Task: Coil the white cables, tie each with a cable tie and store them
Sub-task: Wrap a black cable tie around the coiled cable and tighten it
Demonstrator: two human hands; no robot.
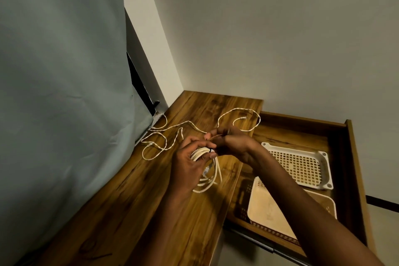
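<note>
left hand (190, 164) grips coiled white cable (208, 170) mid-frame | right hand (228, 142) pinches black cable tie (209, 149) | i'd cinch snug, coil held flat

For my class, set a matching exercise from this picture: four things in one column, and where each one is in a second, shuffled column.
Things
1. coiled cable
2. loose cable
3. perforated tray
4. cable tie

Places
A. inside the open drawer
B. spread over the wooden tabletop
C. gripped in the left hand
D. wrapped round the coil, at the right hand

Pairs: 1-C, 2-B, 3-A, 4-D
</note>
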